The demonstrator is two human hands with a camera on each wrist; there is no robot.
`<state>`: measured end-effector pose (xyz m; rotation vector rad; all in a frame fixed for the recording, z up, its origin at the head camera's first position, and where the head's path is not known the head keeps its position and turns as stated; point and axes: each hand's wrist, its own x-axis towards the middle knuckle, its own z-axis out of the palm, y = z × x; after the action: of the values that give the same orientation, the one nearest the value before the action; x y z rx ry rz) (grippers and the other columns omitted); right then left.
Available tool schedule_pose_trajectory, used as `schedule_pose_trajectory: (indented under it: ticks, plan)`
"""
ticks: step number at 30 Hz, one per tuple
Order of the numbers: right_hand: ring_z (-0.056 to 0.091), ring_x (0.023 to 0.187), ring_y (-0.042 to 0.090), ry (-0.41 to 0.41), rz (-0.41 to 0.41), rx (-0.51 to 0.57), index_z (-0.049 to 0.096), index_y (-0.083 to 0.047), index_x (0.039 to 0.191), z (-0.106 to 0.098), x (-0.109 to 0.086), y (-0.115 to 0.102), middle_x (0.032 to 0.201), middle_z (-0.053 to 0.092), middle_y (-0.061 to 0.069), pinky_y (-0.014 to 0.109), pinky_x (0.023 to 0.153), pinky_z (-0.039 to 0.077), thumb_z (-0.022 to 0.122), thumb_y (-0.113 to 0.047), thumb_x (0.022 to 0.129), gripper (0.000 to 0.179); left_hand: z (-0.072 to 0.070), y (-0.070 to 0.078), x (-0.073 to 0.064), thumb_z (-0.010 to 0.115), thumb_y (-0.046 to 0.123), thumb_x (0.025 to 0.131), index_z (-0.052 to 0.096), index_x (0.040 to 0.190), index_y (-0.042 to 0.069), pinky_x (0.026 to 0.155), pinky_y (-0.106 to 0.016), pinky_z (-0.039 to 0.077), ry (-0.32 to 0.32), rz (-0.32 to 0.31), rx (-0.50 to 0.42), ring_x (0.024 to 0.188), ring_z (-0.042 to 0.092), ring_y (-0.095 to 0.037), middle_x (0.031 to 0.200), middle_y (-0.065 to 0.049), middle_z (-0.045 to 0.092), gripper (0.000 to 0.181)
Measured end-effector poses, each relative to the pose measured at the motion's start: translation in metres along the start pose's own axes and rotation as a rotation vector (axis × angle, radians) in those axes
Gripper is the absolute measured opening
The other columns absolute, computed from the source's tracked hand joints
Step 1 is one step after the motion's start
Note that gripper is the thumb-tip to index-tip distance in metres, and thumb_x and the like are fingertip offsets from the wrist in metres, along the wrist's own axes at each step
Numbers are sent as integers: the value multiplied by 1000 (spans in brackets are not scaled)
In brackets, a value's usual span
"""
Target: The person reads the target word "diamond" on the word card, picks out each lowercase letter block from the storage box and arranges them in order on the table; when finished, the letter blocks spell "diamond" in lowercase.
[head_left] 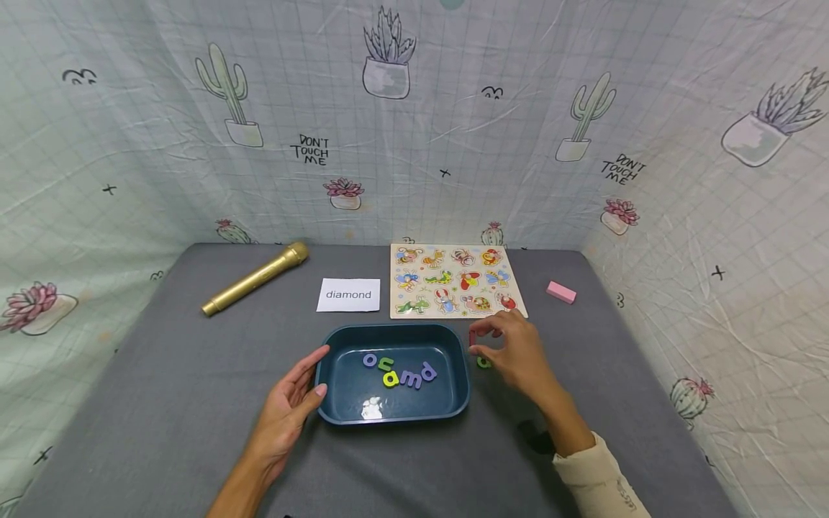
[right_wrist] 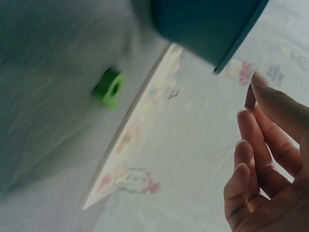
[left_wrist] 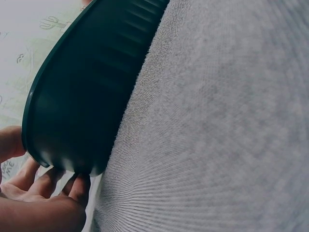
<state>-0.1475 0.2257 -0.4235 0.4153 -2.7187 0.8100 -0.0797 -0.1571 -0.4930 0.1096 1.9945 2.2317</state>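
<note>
A dark teal tray (head_left: 392,414) stands on the grey tabletop. Along its left end, my left hand (head_left: 288,403) holds the rim, thumb nearer the front and index finger at the far corner. The left wrist view shows those fingers (left_wrist: 46,183) against the tray's end wall. Just past the tray's right side, my right hand (head_left: 514,352) pinches a small, thin dark red piece (right_wrist: 250,98) between thumb and fingertips. Beneath that hand a green letter (head_left: 483,362), partly hidden, lies on the table. Inside the tray are several letters, among them a yellow "a" (head_left: 391,379) and a purple "m" (head_left: 411,379).
Behind the tray lie a white card (head_left: 348,295) reading "diamond" and a wooden puzzle board (head_left: 427,288) with insect pictures. A gold microphone (head_left: 255,279) rests at the back left, a pink block (head_left: 560,292) at the back right. Patterned cloth walls surround the table (head_left: 194,403).
</note>
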Motion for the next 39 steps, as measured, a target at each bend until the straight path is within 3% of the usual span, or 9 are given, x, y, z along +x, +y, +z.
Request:
schedule_pose_trajectory:
  ticks: [14, 20, 28, 39]
  plan:
    - [64, 91, 27, -50, 79, -56, 82, -9, 103, -6, -9, 49, 98, 78, 8, 42, 79, 51, 95, -10, 78, 29, -1, -3, 1, 60, 6, 108, 39, 164, 13, 117, -3, 28, -3, 29, -7, 167, 13, -23, 176, -4, 30, 60]
    - [64, 92, 27, -130, 105, -72, 82, -9, 102, -4, -8, 62, 96, 77, 6, 44, 82, 50, 93, -10, 80, 25, -1, -1, 2, 60, 8, 108, 40, 164, 14, 118, -4, 27, 3, 16, -4, 167, 12, -22, 175, -2, 30, 60]
    - [59, 87, 18, -280, 131, -90, 81, -12, 100, 4, -2, 71, 92, 75, 1, 36, 79, 45, 93, -12, 81, 23, -2, -1, 1, 60, 10, 108, 39, 164, 16, 121, -7, 25, -2, -1, -2, 167, 11, -22, 176, -1, 29, 60]
    - [65, 88, 18, -322, 196, -91, 82, -12, 103, 9, -1, 69, 96, 76, 2, 42, 81, 53, 92, -12, 82, 24, -2, -2, 1, 60, 8, 108, 39, 164, 14, 117, -4, 28, -8, 17, -10, 167, 12, -23, 176, -2, 29, 60]
